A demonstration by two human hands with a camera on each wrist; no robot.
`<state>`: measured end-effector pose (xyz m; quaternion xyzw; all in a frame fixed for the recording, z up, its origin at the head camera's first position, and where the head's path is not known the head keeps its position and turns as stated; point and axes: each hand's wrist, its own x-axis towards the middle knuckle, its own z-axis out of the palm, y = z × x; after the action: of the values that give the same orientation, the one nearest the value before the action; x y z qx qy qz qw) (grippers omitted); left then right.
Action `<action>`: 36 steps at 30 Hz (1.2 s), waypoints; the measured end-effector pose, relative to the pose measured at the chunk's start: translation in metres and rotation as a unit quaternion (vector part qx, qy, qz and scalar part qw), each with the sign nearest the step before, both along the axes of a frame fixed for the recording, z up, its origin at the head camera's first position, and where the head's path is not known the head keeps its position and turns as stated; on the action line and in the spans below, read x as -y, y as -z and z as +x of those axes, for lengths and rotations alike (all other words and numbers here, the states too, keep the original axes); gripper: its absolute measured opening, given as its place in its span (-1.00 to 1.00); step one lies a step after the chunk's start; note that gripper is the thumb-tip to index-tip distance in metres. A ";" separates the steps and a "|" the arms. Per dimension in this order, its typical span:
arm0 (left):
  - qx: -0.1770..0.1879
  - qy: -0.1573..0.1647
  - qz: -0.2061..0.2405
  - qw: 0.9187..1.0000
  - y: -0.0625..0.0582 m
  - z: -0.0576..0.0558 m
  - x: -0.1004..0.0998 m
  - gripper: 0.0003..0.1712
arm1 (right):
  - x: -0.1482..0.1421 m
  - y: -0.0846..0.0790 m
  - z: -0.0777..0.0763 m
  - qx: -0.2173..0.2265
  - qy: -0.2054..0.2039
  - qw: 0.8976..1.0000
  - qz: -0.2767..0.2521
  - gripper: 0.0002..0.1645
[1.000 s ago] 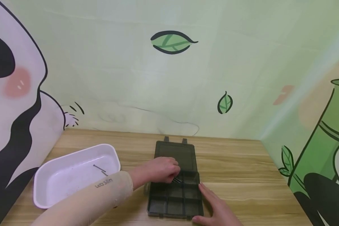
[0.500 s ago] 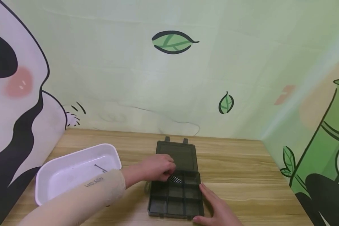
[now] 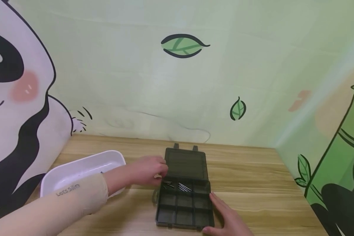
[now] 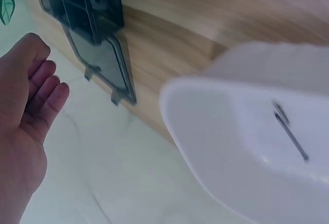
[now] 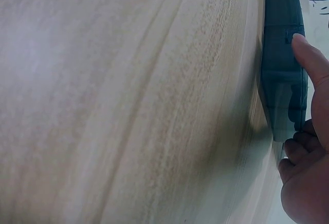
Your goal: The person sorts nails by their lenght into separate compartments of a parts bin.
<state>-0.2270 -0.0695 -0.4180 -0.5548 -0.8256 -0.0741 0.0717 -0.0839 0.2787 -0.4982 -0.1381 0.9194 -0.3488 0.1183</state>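
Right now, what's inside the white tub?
Two thin metal pieces show in the white tub. In the head view, the left sleeve hides its near side.

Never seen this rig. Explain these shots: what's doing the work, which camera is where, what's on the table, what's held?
There's no robot: a person works bare-handed, wearing three cameras. The head picture looks forward and down over the table; the other two come from the left and right wrists. On the table are a dark divided box with its lid open, and a white tray. Thin metal rods lie in two far compartments; more rods show in the tray in the left wrist view. The right hand grips the box's near right corner. The left hand, loosely curled beside the box, holds nothing visible.
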 end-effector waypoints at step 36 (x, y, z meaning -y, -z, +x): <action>0.063 -0.161 -0.040 0.984 -0.013 0.002 0.148 -0.74 | 0.003 -0.002 0.000 0.009 0.014 1.000 0.018 0.38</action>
<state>-0.2247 -0.2178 -0.4050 -0.4114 -0.9092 -0.0633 0.0082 -0.0836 0.2762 -0.4961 -0.1202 0.9261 -0.3353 0.1245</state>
